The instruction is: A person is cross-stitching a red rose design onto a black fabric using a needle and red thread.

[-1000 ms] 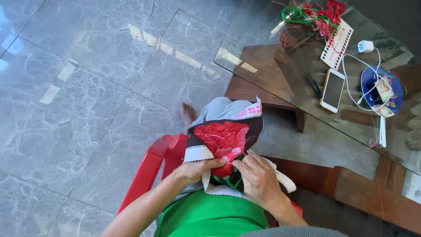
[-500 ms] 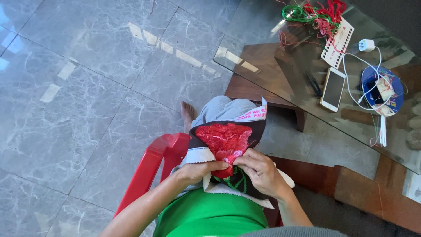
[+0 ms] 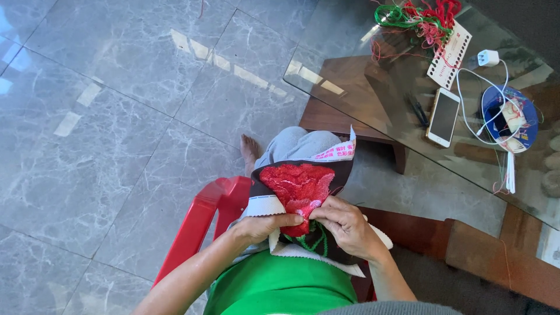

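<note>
A dark embroidery cloth (image 3: 300, 192) with a red stitched flower and green stitched stems is held over the lap, between both hands. The left hand (image 3: 262, 224) is closed on the cloth's white folded edge, grip pinched, thumb laid across the top toward the flower. The right hand (image 3: 347, 224) is just beside the left one, fingers curled and pressed together on the cloth at the lower edge of the red flower; whether a needle is pinched there cannot be told. The fingertips of both grips nearly meet over the red stitching. A white fabric border (image 3: 315, 256) is seen below both grips, above a green garment (image 3: 280, 289). A red plastic chair (image 3: 201, 219) is seen left of the left grip. Far up and right of the right grip, a glass desk (image 3: 350, 64) carries a white phone (image 3: 443, 116), a blue round tin (image 3: 508, 119) with a white cable (image 3: 466, 87), a white thread card (image 3: 450, 46) and tangled red and green thread (image 3: 420, 17). A bare foot (image 3: 251, 151) rests on the grey tiled floor (image 3: 116, 116) above the grips.
</note>
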